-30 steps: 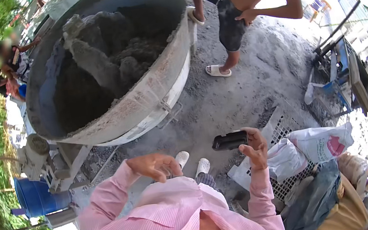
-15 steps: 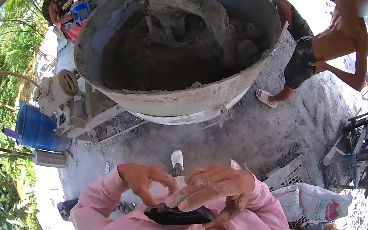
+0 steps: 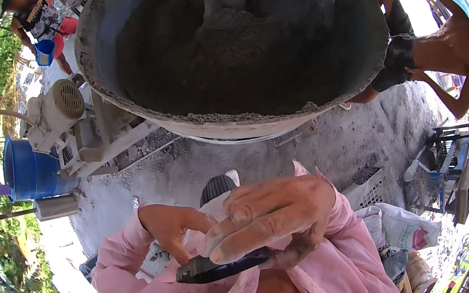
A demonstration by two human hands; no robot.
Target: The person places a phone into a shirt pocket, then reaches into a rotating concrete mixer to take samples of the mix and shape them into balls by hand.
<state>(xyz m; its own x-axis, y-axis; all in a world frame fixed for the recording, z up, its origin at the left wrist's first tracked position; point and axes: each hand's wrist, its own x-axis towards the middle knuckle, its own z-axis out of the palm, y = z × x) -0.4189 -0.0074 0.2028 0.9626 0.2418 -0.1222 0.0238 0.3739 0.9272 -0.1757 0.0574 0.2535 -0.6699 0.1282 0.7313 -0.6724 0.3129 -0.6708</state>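
Spanning left to right between hands, black oblong handheld device (image 3: 219,270) lay grasped at right end by right hand (image 3: 277,215); left hand (image 3: 175,225) met left end, grip unclear.

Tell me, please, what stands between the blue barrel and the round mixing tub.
In the head view, an electric motor and metal frame stand between the blue barrel and mixing tub.

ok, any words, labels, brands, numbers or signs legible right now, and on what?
None I can quote reliably.
White sack: small print beside a pink shape, too small to read.
Co-worker's dark top: pale lettering, too blurred to read.
Black handheld device: no print visible on the side showing.
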